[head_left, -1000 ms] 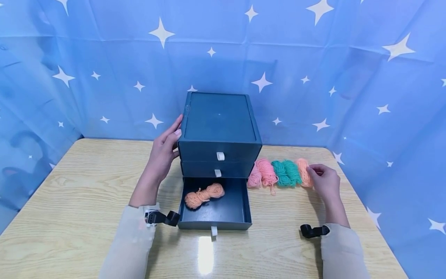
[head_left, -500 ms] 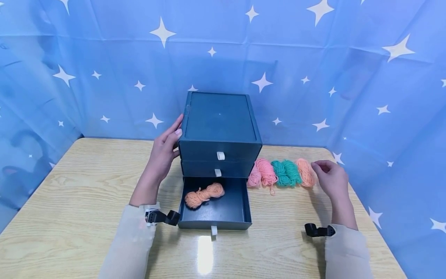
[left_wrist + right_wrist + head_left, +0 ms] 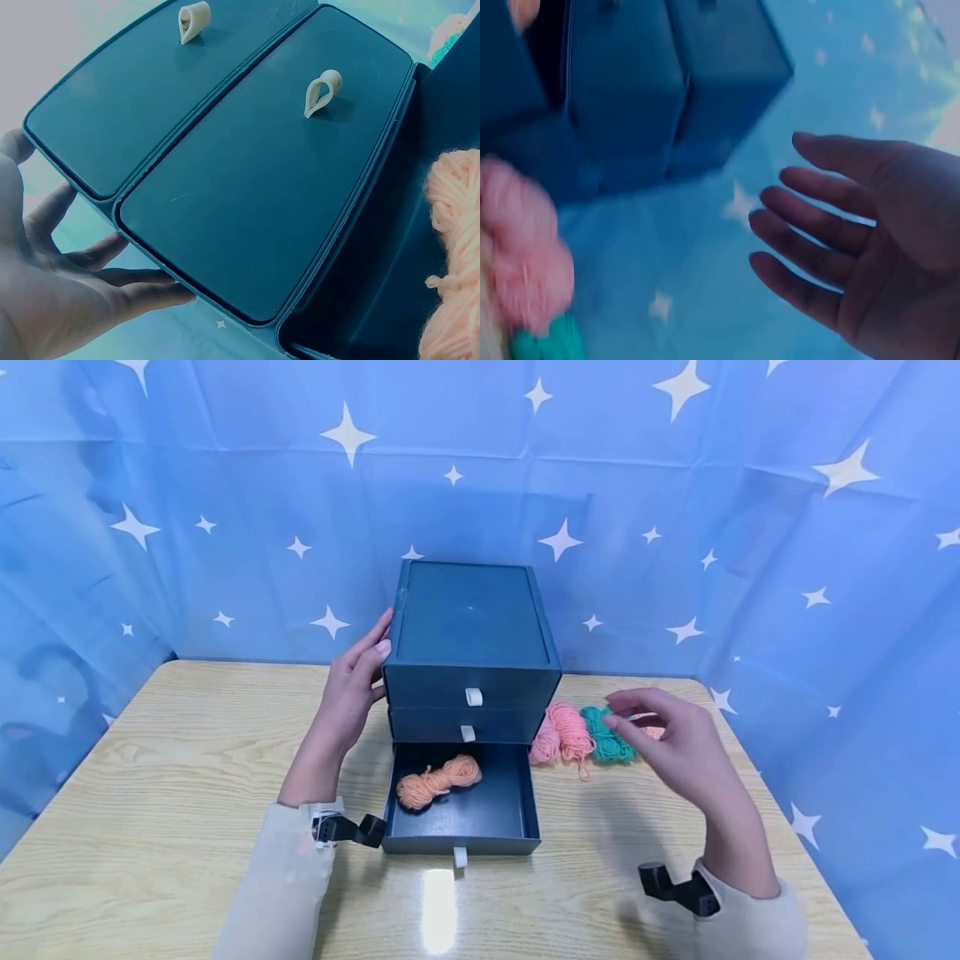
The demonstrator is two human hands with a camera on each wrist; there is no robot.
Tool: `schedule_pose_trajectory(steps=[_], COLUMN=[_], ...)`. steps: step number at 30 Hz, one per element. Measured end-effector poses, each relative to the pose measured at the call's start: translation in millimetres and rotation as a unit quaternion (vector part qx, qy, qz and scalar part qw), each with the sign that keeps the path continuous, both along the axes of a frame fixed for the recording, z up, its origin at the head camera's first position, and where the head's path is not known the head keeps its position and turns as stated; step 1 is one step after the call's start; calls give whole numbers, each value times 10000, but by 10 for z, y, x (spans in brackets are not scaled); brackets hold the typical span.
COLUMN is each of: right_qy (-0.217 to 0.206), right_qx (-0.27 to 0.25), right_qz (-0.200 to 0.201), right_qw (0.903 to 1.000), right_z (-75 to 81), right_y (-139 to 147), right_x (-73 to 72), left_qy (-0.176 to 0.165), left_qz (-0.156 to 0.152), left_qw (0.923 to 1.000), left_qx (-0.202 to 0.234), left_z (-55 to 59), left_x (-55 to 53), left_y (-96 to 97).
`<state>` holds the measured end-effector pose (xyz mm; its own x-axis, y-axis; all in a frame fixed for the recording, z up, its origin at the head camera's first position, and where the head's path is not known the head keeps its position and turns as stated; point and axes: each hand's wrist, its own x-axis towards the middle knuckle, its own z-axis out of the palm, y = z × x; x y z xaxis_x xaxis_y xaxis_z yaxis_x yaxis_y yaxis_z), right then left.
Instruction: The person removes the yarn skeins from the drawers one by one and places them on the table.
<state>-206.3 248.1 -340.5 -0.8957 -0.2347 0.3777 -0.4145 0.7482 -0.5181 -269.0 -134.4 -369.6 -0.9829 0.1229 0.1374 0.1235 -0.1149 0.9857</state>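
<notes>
My left hand (image 3: pixel 347 693) rests with spread fingers against the left side of a dark blue drawer cabinet (image 3: pixel 472 614). In the left wrist view its fingertips touch the cabinet's edge. The bottom drawer (image 3: pixel 498 802) is pulled out, with a peach yarn skein (image 3: pixel 438 781) lying in it. My right hand (image 3: pixel 678 747) hovers over the row of yarn to the right, its fingers loosely bent and nothing in them. It partly covers a green yarn skein (image 3: pixel 606 737) and hides most of another peach one (image 3: pixel 651 728). A pink yarn skein (image 3: pixel 570 732) lies nearest the cabinet.
The upper two drawers are closed, each with a white pull tab (image 3: pixel 473 697). Everything stands on a wooden table (image 3: pixel 187 827). Behind it hangs a blue curtain (image 3: pixel 472 468) with white stars.
My right hand has let go of the peach skein at the row's right end, drawn off, then lifted and swung left over the yarn. The left hand stays on the cabinet.
</notes>
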Motion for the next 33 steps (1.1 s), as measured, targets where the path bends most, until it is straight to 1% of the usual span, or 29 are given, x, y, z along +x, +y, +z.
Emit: schedule_pose_trajectory(steps=[3,5,7,9,11,14,17,19,21,24,26,29,33], right_qy=[304,270,177,22,-41,-168,-255,-393,-493,-752,-895,-1136,-1425], right_qx=[139,213,297,305,218,-13,-74,103,431,947,1157,1282,1480], right_qz=[673,1084,1409,1622,1804,2085,2365,2514,2585,2605,2577,2579,2534], right_qw=[9972,9935,9894,9863,9833,9779,9713,9670,9638,9579,9551,9509,9453], right_z=[45,87,140,200,239,233,143,65,-31,-176,-272,-391,-493], right_y=[-241,-401,-557,-709,-848,-1038,-1217,-1329,-1428,-1554,-1625,-1694,-1737], right_x=[62,99,129,155,171,168,123,80,38,-14,-47,-86,-117], left_qy=[0,-4,-4,6,9,-12,-13,7,32,32,37,40,72], left_qz=[-3,2,28,53,56,62,82,87,77,66,60,54,73], left_qw=[10000,10000,10000,9999,9999,9998,9998,9999,9999,9999,9999,9999,9998], left_qx=[-29,-56,-71,-106,-135,-173,-152,-137,-122,-103,-121,-144,-197], left_z=[-8,-15,-24,-29,-28,-20,-7,2,9,5,2,-5,-11], left_x=[0,2,1,-2,-7,-14,-17,-17,-16,-15,-15,-15,-13], left_y=[4,5,2,0,-1,-2,-6,-7,-7,-11,-15,-15,-17])
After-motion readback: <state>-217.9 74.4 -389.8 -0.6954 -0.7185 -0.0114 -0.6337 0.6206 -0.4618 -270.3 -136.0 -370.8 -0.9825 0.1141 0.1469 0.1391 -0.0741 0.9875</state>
